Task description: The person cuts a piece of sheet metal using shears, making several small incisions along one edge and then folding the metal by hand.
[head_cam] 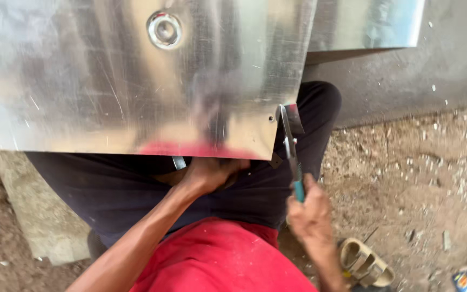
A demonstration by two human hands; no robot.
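- Red shirt (217, 259) fills the bottom edge, dark trousers (136, 189) beyond it.
- Right hand (312, 216) is wrapped tight around the teal handle of pliers (290, 146), blurred.
- Sandal (366, 265) lies on the dirt just right of that hand.
- Left hand (212, 173) grips the lower edge of the metal sheet (109, 81) from beneath, fingers hidden under it.
- Pliers' tip meets the sheet's lower right corner.
- Round fitting (164, 30) sits high on the sheet.
- Second sheet (363, 24) lies further back, on grey concrete.

Bright daylight w/ soft shadows. Shiny metal sheet (109, 81) glares, looks smeary. Right hand (312, 213) blurry, edges a bit soft.
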